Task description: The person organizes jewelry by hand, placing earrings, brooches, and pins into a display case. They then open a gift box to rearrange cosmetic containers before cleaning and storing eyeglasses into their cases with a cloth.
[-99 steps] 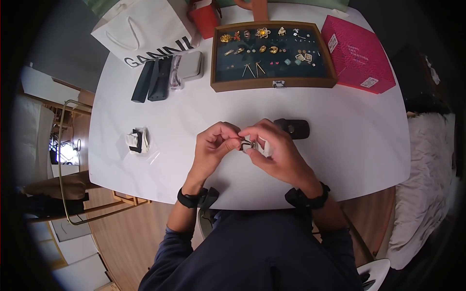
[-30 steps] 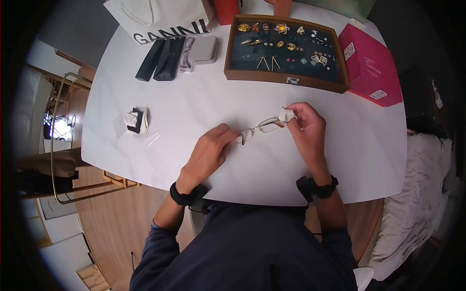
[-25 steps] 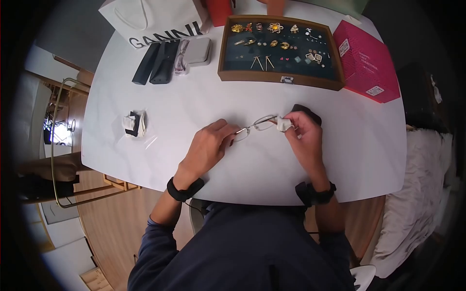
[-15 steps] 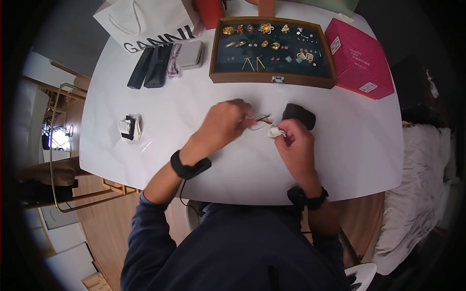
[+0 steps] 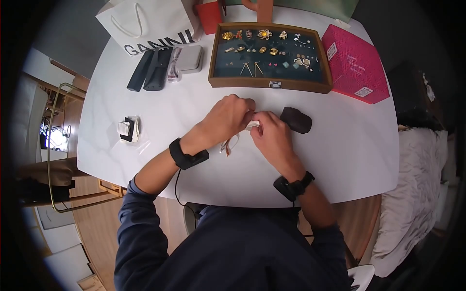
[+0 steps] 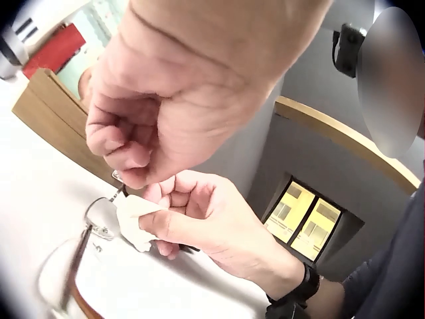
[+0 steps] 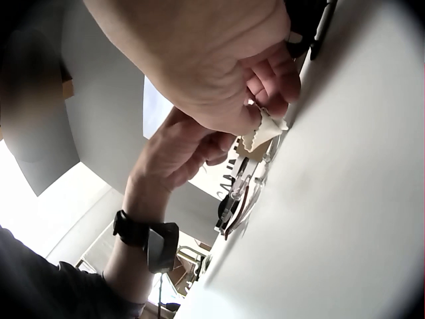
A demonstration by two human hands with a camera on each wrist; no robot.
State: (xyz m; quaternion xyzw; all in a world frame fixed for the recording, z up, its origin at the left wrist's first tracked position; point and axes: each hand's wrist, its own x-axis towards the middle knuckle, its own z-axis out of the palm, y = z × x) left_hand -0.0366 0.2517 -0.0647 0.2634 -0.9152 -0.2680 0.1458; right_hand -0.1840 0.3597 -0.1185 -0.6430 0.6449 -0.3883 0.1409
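Wire-framed glasses (image 6: 101,218) hang above the white table, their brown-tipped temples (image 5: 226,147) toward the person's body. My left hand (image 5: 227,115), fingers curled, pinches them at one end of the frame. My right hand (image 5: 274,138) pinches a small white cleaning cloth (image 6: 135,222) between thumb and fingers. In the left wrist view the cloth overlaps the edge of a lens, right below the left fingertips. Its zigzag edge shows in the right wrist view, where the cloth (image 7: 261,131) pokes out from the right fingers. A dark glasses case (image 5: 296,120) lies right of my right hand.
Behind the hands stands a glass-topped jewellery box (image 5: 272,83), with a pink box (image 5: 357,65) at its right. Several glasses cases (image 5: 156,70) lie by a white paper bag (image 5: 145,29). Folded cloths (image 5: 129,128) on clear plastic are at the left.
The left hand has moved up and right, turning the glasses so their temples point toward the body. The right hand has come left with the cloth, and both hands now meet.
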